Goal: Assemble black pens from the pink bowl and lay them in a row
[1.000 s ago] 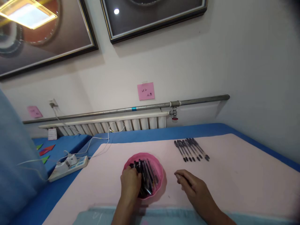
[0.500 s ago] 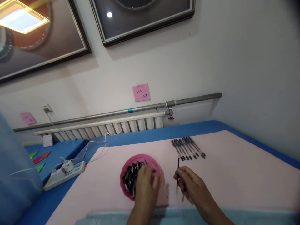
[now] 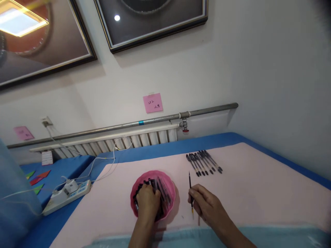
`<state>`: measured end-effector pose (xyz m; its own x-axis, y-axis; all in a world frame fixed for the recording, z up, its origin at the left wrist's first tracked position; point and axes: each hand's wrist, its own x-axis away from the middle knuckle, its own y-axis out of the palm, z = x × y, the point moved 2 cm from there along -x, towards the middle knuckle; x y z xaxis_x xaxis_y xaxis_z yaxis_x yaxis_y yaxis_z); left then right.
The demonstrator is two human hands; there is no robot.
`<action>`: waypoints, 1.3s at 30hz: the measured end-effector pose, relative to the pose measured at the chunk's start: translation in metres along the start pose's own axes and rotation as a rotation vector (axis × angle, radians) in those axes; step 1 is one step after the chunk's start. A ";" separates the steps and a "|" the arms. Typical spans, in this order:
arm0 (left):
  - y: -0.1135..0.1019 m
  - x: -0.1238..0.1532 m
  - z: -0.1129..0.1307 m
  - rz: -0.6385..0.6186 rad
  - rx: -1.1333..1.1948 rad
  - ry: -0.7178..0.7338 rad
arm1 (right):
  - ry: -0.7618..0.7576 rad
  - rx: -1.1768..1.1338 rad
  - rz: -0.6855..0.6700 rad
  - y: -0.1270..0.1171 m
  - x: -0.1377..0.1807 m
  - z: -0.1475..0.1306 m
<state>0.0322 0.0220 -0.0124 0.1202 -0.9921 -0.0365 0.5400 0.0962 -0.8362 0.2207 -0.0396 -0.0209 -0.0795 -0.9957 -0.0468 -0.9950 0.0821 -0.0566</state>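
In the head view my left hand (image 3: 148, 201) reaches into a pink scalloped bowl (image 3: 173, 193). Its fingers curl down among a heap of black pen parts (image 3: 138, 193), and the fingertips are hidden there. Thin clear tubes (image 3: 163, 189) lie along the bowl's right side. My right hand (image 3: 207, 203), held over the pink sheet to the right of the bowl, pinches a black pen refill (image 3: 190, 181) between thumb and fingers. The refill stands nearly upright, dark tip up, with a yellowish section at its lower end. Beyond this hand several capped black pens (image 3: 204, 162) lie in a slanted row.
A pink sheet (image 3: 258, 186) covers much of the blue table (image 3: 214, 138). On the left are a power strip (image 3: 67, 199) with plugs and white cables. A radiator (image 3: 144, 137) and pipe run along the wall behind. Pale blue cloth (image 3: 279, 236) lies along the near edge.
My left hand has moved left and deeper into the heap, uncovering the clear tubes on the bowl's right side. My right hand still holds the refill. The whole view has shifted slightly.
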 end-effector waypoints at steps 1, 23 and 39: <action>-0.002 0.000 -0.002 -0.003 0.070 -0.003 | -0.009 0.018 -0.016 0.001 0.001 -0.001; 0.003 0.021 0.004 -0.238 1.606 -0.259 | -0.148 0.414 -0.301 0.022 0.022 0.009; 0.013 0.033 0.013 -0.311 1.510 -0.248 | 0.010 0.182 -0.219 0.025 0.021 0.001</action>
<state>0.0538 -0.0086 -0.0176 -0.1041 -0.9647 0.2421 0.8558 0.0371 0.5160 0.1942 -0.0582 -0.0243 0.1351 -0.9908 -0.0040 -0.9613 -0.1301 -0.2429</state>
